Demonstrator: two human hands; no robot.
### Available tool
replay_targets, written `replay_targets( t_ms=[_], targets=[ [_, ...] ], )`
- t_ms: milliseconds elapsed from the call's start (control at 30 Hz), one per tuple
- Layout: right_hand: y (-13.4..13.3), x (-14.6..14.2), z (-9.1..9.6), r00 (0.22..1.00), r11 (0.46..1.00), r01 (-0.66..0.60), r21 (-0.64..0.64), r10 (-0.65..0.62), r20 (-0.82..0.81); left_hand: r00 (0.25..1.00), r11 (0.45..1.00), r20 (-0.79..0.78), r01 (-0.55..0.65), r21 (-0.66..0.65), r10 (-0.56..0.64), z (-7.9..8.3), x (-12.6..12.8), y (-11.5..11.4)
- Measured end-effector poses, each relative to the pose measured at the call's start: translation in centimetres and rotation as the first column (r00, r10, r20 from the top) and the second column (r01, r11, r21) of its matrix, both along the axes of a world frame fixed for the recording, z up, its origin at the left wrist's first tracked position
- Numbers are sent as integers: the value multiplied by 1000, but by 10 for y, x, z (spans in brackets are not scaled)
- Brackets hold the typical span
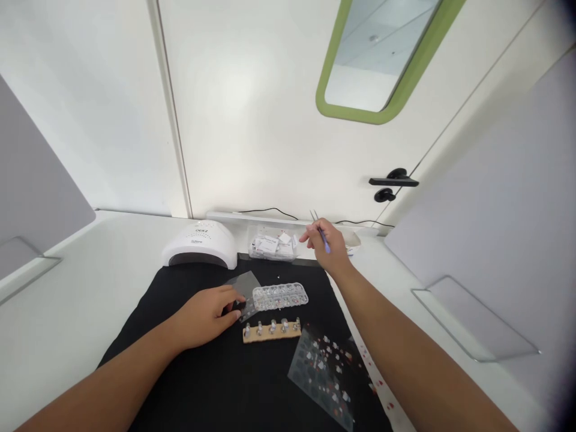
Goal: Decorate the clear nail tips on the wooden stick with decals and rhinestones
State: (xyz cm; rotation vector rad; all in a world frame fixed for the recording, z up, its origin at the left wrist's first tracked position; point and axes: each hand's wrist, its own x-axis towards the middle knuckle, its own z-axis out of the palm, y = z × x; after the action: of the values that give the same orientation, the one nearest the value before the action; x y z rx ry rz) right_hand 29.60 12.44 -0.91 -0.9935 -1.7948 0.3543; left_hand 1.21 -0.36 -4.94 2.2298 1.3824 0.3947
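My left hand [204, 315] rests on the black mat [202, 384], its curled fingers pressing a small dark sheet [245, 288] beside a clear compartment box [279, 296] of small stones. Just in front lies a wooden strip [271, 331] carrying several nail tips. My right hand [326, 246] is raised at the mat's far edge, closed on purple-handled tweezers [320, 230] whose tips point up. It hovers next to a clear bag of small packets [273, 246].
A white nail lamp [200, 244] stands at the mat's far left corner. A transparent sticker sheet [324, 372] lies at the front right, with a white strip of stickers [375, 384] beside it. Cables run along the wall; a black door handle [392, 180] is at the right.
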Motion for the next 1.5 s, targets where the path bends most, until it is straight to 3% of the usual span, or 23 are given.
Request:
replay_targets(
  t_ms=[167,333,467,667,833,1067,1167,1333,1500],
  targets=[
    [-33,24,2,982,988,-141,69,148,-115,1000,1000,-15,-9,-17,9,2,1,0],
    [-63,41,-23,955,959,-251,135,268,-128,999,1000,-32,-10,-22,9,1,1,0],
    [-76,46,-38,952,952,-295,81,300,-53,998,999,-61,-17,-30,15,0,1,1],
    [-67,42,-51,962,962,-270,47,267,56,996,995,-78,-58,-80,52,3,2,0],
    [-57,38,-65,913,913,-396,100,380,149,994,995,-84,-75,-68,69,-7,-5,2],
    [-51,42,-72,928,916,-371,155,360,95,991,996,-106,-85,-32,82,-22,-14,6],
    [-51,41,-72,930,917,-367,158,358,86,995,997,-64,-77,-12,76,-20,-12,6],
    [-50,41,-76,923,912,-381,150,368,109,998,996,1,64,-58,-64,-11,-10,3],
    [-48,43,-79,920,920,-382,87,369,132,999,998,18,46,51,-47,-4,-10,0]
  ],
)
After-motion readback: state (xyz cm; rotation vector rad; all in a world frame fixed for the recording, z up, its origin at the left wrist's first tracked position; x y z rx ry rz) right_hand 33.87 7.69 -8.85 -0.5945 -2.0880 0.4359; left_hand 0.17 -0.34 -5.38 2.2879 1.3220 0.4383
